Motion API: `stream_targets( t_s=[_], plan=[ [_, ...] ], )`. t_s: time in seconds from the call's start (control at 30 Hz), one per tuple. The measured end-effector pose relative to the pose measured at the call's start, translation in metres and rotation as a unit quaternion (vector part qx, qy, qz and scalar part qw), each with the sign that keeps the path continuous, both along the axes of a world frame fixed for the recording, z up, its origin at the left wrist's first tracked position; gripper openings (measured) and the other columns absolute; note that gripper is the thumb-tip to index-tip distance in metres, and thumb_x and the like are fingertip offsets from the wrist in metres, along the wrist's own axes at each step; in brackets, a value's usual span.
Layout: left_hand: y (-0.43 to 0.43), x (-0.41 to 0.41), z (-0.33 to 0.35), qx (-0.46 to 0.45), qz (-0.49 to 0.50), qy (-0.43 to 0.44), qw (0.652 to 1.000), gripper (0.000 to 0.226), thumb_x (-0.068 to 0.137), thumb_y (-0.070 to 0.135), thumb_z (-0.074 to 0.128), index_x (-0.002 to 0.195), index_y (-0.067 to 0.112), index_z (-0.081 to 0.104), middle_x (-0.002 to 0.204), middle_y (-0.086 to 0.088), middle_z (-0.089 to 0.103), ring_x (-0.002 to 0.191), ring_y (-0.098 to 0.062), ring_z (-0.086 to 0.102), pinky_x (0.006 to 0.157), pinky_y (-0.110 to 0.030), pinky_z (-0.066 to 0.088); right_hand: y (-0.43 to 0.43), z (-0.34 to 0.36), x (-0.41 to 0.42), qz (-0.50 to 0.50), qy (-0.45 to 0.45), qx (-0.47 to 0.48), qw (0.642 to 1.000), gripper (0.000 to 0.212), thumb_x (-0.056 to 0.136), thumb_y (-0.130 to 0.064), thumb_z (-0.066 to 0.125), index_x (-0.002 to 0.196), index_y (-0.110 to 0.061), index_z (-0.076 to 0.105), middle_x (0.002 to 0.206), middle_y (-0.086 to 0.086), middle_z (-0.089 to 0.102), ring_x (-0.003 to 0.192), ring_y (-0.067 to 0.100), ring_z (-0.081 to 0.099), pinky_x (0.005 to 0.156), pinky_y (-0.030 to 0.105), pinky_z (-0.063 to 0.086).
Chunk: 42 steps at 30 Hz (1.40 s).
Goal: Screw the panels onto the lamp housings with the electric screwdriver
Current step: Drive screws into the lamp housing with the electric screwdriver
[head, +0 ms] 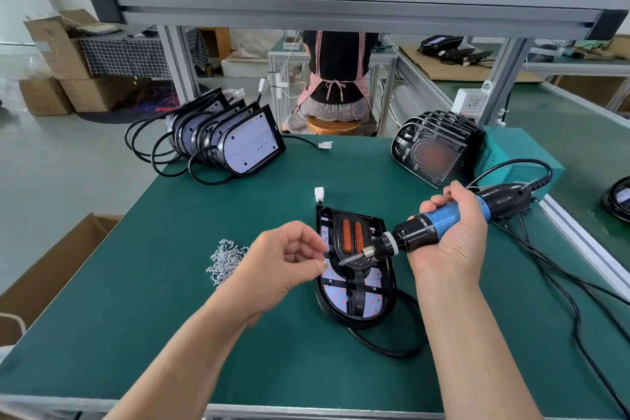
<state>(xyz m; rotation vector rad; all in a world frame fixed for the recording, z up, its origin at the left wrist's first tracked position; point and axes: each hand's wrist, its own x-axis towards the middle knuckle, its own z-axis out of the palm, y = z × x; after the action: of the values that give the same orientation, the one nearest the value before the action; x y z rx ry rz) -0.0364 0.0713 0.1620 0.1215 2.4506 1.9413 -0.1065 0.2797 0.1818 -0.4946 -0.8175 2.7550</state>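
The table [170, 334] wore a flat green mat. Beneath both sets of fingers lay the lamp housing [354, 303]. It was black and D-shaped, its long axis running away from the person and its rounded end nearest, with a ribbed black panel [347, 239] on top. The electric screwdriver [443, 218], a blue-and-black cylinder, lay nearly level with its bit pointing left. The right hand [450, 239] had its fingers wrapped round the barrel. The curled fingers of the left hand [283, 259] pinched a small screw [323, 262] just off the bit. Left of them lay silvery screws [225, 257].

green table mat [170, 283]; blue-black screwdriver [443, 218]; black housing [354, 269], orange strips [353, 237], white board with red dots; silver screws [225, 257].
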Motion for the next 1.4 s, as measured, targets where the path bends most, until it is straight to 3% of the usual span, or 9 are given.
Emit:
stream_targets(
  t_s=[0.17,0.43,0.6,0.77,0.97,1.07,1.4],
  plan=[
    [0.017,0.006,-0.002,0.068,0.026,0.003,0.997,0.018,0.081,-0.011,0.072,0.088,0.006,0.071,0.078,-0.001,0.069,0.074,-0.008,0.061,0.074,-0.017,0.052,-0.002,0.004,0.002,-0.009,-0.003,-0.005,1.000,0.017,0.087,-0.020,0.072,0.087,-0.021,0.055,0.064,-0.008,0.058,0.053,0.008,0.052,0.053,0.017,0.045],
    [0.021,0.007,-0.003,0.061,0.025,0.008,0.998,0.021,0.081,-0.010,0.072,0.084,0.010,0.072,0.076,0.002,0.069,0.072,-0.007,0.062,0.073,-0.016,0.053,-0.002,0.004,0.005,-0.014,-0.008,-0.010,1.000,0.018,0.088,-0.019,0.072,0.083,-0.021,0.055,0.063,-0.008,0.057,0.052,0.008,0.052,0.050,0.017,0.046],
    [0.026,0.009,-0.005,-0.032,0.054,0.051,0.997,0.028,0.082,-0.006,0.071,0.079,0.021,0.071,0.074,0.007,0.068,0.072,-0.008,0.060,0.075,-0.023,0.054,-0.003,0.003,0.008,-0.021,-0.006,-0.001,1.000,0.018,0.088,-0.018,0.071,0.086,-0.021,0.054,0.063,-0.008,0.057,0.051,0.007,0.052,0.048,0.016,0.046],
    [0.034,0.018,-0.005,-0.127,0.073,0.171,0.974,0.039,0.083,-0.009,0.068,0.085,0.030,0.066,0.083,0.011,0.066,0.076,-0.005,0.058,0.073,-0.011,0.046,-0.004,0.005,0.009,-0.045,-0.015,0.001,0.999,0.018,0.091,-0.014,0.068,0.084,-0.018,0.052,0.054,-0.010,0.057,0.045,0.005,0.053,0.045,0.015,0.046],
    [0.037,0.018,-0.010,-0.199,0.087,0.265,0.940,0.029,0.085,-0.009,0.067,0.100,0.016,0.070,0.087,0.011,0.062,0.086,-0.011,0.058,0.078,-0.020,0.049,-0.002,0.001,0.007,-0.050,-0.029,-0.011,0.998,0.017,0.091,-0.013,0.069,0.089,-0.017,0.053,0.053,-0.010,0.058,0.045,0.005,0.056,0.047,0.015,0.047],
    [0.039,0.016,-0.010,-0.207,0.096,0.279,0.933,0.029,0.082,-0.008,0.069,0.100,0.015,0.070,0.088,0.012,0.062,0.086,-0.008,0.059,0.079,-0.021,0.049,-0.001,-0.001,0.005,-0.048,-0.036,-0.014,0.998,0.018,0.090,-0.015,0.070,0.092,-0.016,0.053,0.055,-0.009,0.058,0.047,0.007,0.057,0.048,0.016,0.048],
    [0.043,0.012,-0.011,-0.187,0.114,0.250,0.943,0.033,0.076,-0.009,0.073,0.096,0.018,0.070,0.087,0.020,0.064,0.087,-0.001,0.060,0.081,-0.005,0.040,0.004,0.000,-0.001,-0.059,-0.043,-0.028,0.997,0.018,0.089,-0.014,0.071,0.089,-0.016,0.054,0.053,-0.009,0.059,0.045,0.007,0.056,0.048,0.016,0.048]
  ],
)
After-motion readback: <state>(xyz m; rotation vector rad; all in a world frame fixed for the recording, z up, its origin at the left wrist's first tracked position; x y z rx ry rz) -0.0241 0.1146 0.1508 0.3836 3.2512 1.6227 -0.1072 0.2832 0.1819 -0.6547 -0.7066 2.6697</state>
